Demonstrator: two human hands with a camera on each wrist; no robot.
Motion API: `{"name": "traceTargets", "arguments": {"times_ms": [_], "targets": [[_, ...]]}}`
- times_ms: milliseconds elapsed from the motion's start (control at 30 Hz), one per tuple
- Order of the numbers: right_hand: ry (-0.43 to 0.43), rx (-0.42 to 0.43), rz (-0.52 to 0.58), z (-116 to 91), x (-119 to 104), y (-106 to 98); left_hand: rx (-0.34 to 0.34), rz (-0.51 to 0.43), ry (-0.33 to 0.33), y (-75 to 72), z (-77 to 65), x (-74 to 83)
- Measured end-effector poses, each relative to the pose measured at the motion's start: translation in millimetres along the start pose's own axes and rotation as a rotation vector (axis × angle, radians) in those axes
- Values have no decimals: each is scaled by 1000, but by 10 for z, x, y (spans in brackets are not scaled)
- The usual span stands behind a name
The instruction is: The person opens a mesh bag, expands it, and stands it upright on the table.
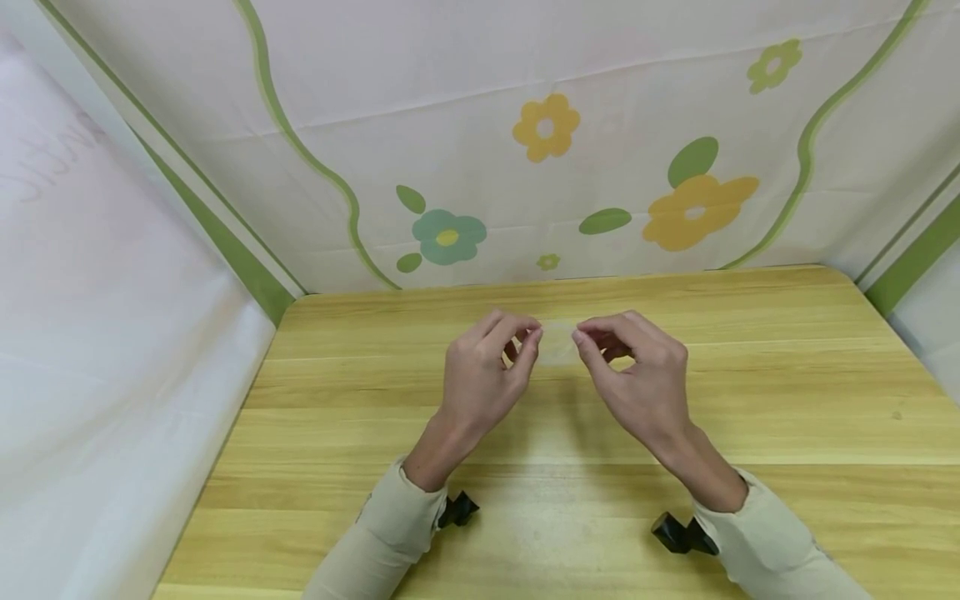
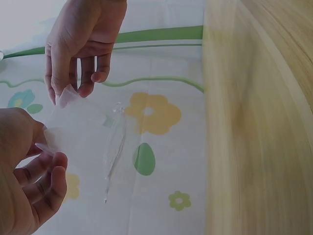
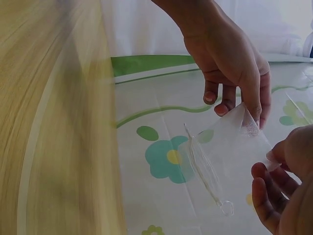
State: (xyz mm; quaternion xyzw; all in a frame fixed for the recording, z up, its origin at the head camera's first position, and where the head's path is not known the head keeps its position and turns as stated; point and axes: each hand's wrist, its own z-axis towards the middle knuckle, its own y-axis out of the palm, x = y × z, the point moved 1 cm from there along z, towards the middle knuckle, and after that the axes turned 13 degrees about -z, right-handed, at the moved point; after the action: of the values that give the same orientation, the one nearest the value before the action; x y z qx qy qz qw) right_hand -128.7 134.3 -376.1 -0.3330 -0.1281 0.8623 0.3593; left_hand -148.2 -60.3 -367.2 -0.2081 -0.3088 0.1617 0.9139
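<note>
A small see-through pouch (image 1: 557, 343) of thin, pale material is stretched between the two hands above the table. My left hand (image 1: 483, 367) pinches one upper corner between thumb and finger, and my right hand (image 1: 641, 371) pinches the other. In the left wrist view the pouch (image 2: 80, 125) hangs with a thin white string (image 2: 115, 152) along its lower edge, looped at one end. A fine mesh texture shows at the corner of the pouch (image 3: 230, 142) under the left thumb in the right wrist view. The wall print shows through it.
Below the hands lies a wood-grain table (image 1: 570, 517). White cloth walls (image 1: 465, 100) with printed flowers and green lines rise at its back and sides. Black mounts (image 1: 678, 533) stick out from both sleeves at the wrists.
</note>
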Motion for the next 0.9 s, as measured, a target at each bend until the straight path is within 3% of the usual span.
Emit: {"name": "traceTargets", "arguments": {"times_ms": [333,667,900], "targets": [[7,-105,-2,-28,-13,13,21,-62,-34,17,-16,20],[-14,-1,20,2,-15,-7,23,19,-12,4,-13,13],[-40,-25,4,8,13,-16,-11,24,12,2,0,13]]}}
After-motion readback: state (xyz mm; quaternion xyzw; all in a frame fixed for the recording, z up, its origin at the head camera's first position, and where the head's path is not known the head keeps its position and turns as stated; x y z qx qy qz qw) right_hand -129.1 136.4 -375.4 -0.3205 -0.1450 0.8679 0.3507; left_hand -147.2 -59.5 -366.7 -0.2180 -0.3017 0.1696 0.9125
